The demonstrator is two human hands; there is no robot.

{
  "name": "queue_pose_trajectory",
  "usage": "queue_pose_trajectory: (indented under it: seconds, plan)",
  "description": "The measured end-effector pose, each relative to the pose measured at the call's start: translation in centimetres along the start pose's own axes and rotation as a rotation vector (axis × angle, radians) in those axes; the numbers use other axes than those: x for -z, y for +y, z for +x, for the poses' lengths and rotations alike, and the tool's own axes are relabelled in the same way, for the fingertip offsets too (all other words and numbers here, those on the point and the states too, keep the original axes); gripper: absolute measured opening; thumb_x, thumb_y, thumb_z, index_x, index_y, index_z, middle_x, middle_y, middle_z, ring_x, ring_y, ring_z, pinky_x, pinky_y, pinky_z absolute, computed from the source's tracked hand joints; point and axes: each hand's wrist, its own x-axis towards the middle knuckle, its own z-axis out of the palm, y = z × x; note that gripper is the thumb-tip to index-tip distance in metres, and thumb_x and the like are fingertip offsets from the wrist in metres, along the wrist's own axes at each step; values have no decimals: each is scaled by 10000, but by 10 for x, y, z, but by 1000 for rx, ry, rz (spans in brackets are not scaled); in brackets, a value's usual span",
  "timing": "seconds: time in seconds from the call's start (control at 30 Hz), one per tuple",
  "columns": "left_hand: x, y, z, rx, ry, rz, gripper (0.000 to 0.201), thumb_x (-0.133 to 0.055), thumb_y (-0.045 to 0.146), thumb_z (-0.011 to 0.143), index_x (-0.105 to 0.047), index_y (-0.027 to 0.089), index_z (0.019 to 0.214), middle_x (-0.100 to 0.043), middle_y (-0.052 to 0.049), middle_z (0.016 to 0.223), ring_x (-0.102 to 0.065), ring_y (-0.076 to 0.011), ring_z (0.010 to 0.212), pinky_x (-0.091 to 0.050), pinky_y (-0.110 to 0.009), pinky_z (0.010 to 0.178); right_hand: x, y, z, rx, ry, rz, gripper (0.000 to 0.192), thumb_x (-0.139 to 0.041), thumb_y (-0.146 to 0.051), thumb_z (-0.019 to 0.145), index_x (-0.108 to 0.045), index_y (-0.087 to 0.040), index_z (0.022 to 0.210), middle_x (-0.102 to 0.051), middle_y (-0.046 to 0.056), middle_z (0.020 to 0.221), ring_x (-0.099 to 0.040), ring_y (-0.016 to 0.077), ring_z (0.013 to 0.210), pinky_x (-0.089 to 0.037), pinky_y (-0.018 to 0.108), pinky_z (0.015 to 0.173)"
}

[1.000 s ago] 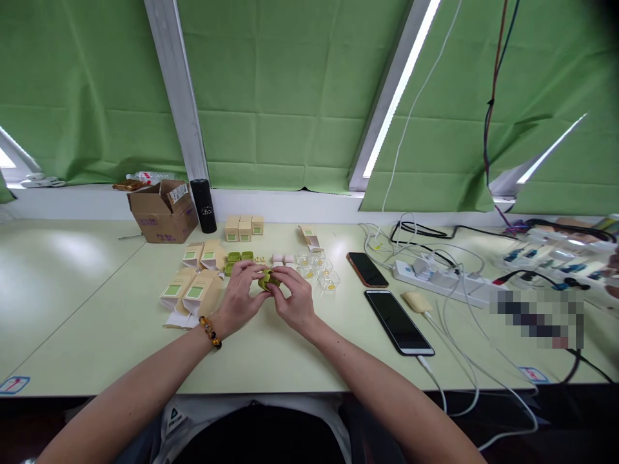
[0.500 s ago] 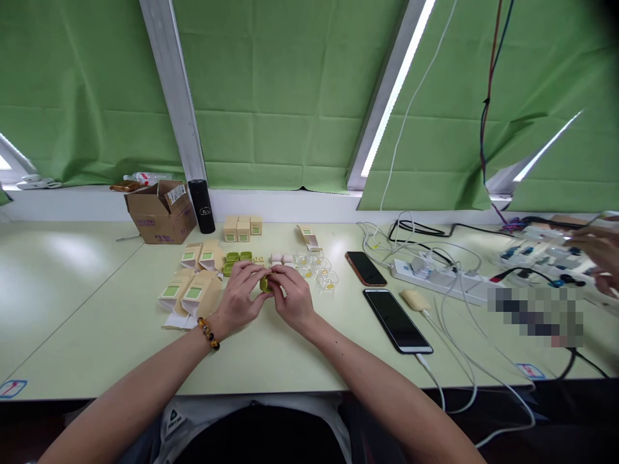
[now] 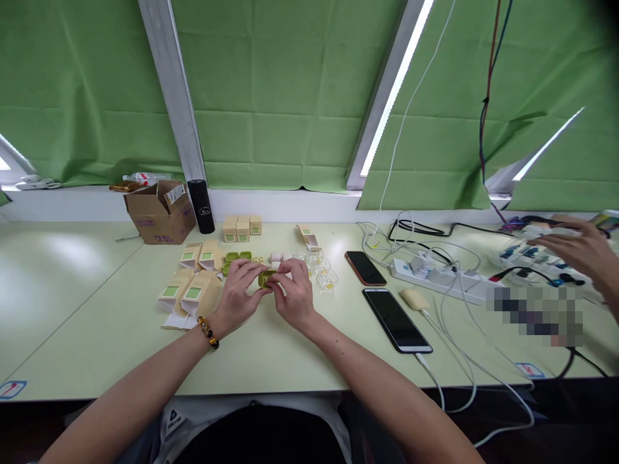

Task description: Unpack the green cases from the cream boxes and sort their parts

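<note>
Both hands point(image 3: 268, 293) around small green case point(image 3: 265, 278), long axis left-right.

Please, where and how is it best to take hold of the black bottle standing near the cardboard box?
Probably grip the black bottle around its middle, coming from the right side. It stands upright as a plain cylinder, and the cardboard box crowds its left, while the table to its right looks open.
</note>
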Motion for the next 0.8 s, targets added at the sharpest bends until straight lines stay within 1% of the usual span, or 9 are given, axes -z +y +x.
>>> queue_pose_trajectory:
  seconds: [0.1, 0.23, 0.3, 0.43, 0.53, 0.63, 0.73, 0.8]
  plan:
    - [0, 0, 0, 13, 11, -3, 459, -778, 195, 897, -676, 272, 1338, -736, -94, 1213, -579, -313, 1212, -558, -540, 1026, 0, 0, 0, 21, 31, 12, 159, -639, -112, 949, -728, -234, 900, -592, 94, 989, -557, 272, 1050, -551, 430, 845]
    - [-1, -1, 0, 25, 32, -14, 440, -791, 233, 901, -681, 260, 1326, -737, -98, 1207, -583, -310, 1208, -555, -536, 1030, 1, 0, 0, 22, 36, 19, 161, -634, -123, 957, -725, -241, 897, -593, 89, 978, -562, 269, 1027, -543, 445, 851]
    - [0, -4, 1, 54, 53, -17, 412, -788, 250, 907, -688, 254, 1307, -738, -94, 1203, -581, -301, 1207, -548, -529, 1040, 2, -1, -1, 29, 46, 30, 156, -637, -130, 958, -727, -247, 906, -596, 89, 972, -568, 273, 1027, -545, 461, 863]
    - [3, -13, 4, 194, 84, -12, 352, -795, 283, 900, -717, 247, 1241, -746, -80, 1183, -581, -286, 1197, -542, -506, 1042, 3, -6, -1, 61, 83, 38, 150, -652, -142, 955, -732, -263, 920, -599, 84, 939, -585, 276, 1010, -553, 477, 868]
    - [6, -18, 7, 306, 112, -39, 377, -820, 304, 868, -729, 245, 1228, -735, -83, 1186, -595, -284, 1201, -543, -492, 1041, 4, -5, 0, 81, 116, 37, 157, -654, -135, 951, -733, -267, 924, -623, 84, 931, -597, 270, 975, -563, 459, 832]
    - [7, -17, 8, 388, 161, -81, 403, -831, 320, 845, -732, 246, 1228, -719, -89, 1197, -624, -278, 1174, -558, -473, 1017, 4, 2, 3, 53, 61, 40, 176, -635, -133, 961, -735, -271, 917, -691, 78, 936, -609, 271, 978, -562, 450, 830]
    - [7, -16, 9, 438, 226, -122, 396, -816, 343, 848, -733, 234, 1219, -708, -102, 1229, -647, -273, 1149, -580, -443, 956, 1, 13, 7, -11, -60, 17, 198, -617, -118, 968, -734, -261, 896, -757, 52, 901, -612, 264, 970, -540, 427, 835]
    - [7, -16, 10, 475, 255, -148, 399, -807, 345, 852, -733, 228, 1226, -701, -110, 1244, -654, -270, 1140, -585, -425, 928, -3, 20, 10, -67, -163, -41, 191, -633, -105, 951, -738, -247, 877, -779, 40, 873, -613, 258, 950, -508, 407, 818]
